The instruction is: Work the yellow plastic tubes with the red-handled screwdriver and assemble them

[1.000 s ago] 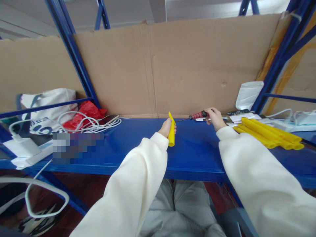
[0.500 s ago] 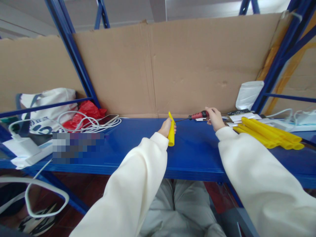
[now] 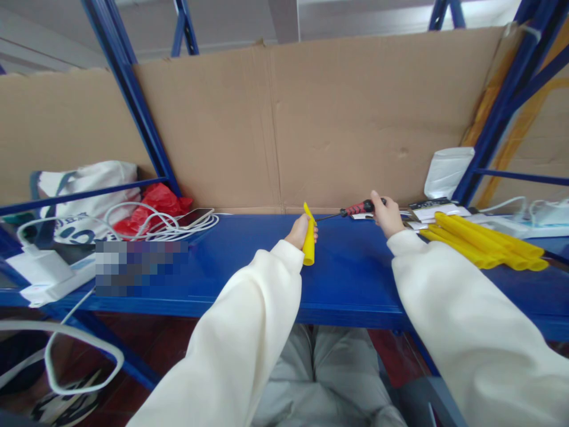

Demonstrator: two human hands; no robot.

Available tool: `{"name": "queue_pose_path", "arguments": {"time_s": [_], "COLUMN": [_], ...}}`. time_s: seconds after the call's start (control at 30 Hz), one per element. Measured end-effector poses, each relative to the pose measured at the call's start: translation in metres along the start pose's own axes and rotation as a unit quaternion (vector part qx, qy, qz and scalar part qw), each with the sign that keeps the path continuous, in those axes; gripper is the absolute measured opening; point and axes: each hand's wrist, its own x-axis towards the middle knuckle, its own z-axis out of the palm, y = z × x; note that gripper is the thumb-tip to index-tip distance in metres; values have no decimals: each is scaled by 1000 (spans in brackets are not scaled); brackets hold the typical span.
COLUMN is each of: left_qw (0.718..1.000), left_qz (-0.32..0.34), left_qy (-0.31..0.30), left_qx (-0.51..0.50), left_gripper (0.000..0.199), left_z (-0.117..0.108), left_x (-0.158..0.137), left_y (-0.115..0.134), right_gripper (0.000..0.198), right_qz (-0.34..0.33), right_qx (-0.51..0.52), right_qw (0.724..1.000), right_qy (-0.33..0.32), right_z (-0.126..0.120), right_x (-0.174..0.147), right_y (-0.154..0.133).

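My left hand is closed around a yellow tube, which it holds nearly upright above the blue shelf. In my right hand is the black end of a red and black screwdriver. The screwdriver lies almost level, its thin shaft pointing left with the tip at the side of the yellow tube near my left fingers. Whether the tip enters the tube or only touches it, I cannot tell. Several more yellow tubes lie in a pile beside my right forearm.
A cardboard sheet stands along the back. At left are white cables, a red plastic bag, a white cloth bag and a power strip. A white pouch leans at the back right, near a blue post.
My right hand has shifted its fingers on the screwdriver's end, the thumb now raised. The screwdriver's handle appears slightly rotated. My left hand and the yellow tube stay put.
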Motion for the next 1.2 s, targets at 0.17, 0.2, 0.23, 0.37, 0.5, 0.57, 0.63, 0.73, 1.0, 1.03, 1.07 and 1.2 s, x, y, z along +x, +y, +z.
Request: {"name": "queue_pose_path", "arguments": {"time_s": [0.17, 0.2, 0.23, 0.37, 0.5, 0.57, 0.63, 0.73, 1.0, 1.03, 1.07, 1.2], "left_qw": [1000, 1000, 1000, 1000, 1000, 1000, 1000, 1000, 1000, 1000, 1000, 1000], "left_qz": [-2, -3, -5, -13, -10, -12, -14, -12, -6, -7, -7, -8], "left_qy": [-11, -13, -16, -18, -12, -15, -19, -17, -14, -14, -14, -15], "left_qx": [9, 8, 5, 5, 8, 8, 7, 9, 0, -1, -1, 0], "left_gripper": [25, 25, 25, 25, 27, 27, 27, 28, 24, 23, 22, 22], "left_z": [1, 1, 1, 0, 0, -1, 0, 0, 1, 2, 2, 2], "left_x": [-1, -1, -1, 0, 1, 1, 2, 2, 0, -1, -1, 0], "left_y": [1, 1, 1, 1, 1, 1, 0, 0, -1, -1, -1, -1], "right_gripper": [43, 42, 41, 44, 45, 43, 39, 34, 40, 39, 37, 32], "right_qz": [-15, -17, -20, -22, 9, 19, 36, 83, 45, 42, 42, 56], "right_qx": [-34, -28, -21, -6, -8, 1, 17, 38, 21, 26, 34, 71], "right_qw": [999, 999, 999, 999, 1000, 1000, 999, 996, 998, 998, 998, 996], "right_qy": [35, 39, 42, 35, 20, 24, 27, 14, 33, 37, 36, 0], "right_z": [1, 2, 3, 4, 1, 1, 2, 4, -2, -2, -1, 0], "right_x": [5, 5, 5, 4, 2, 1, 0, -2, 2, 2, 2, -2], "right_y": [3, 3, 4, 4, 3, 1, -1, -5, 0, -1, -2, -9]}}
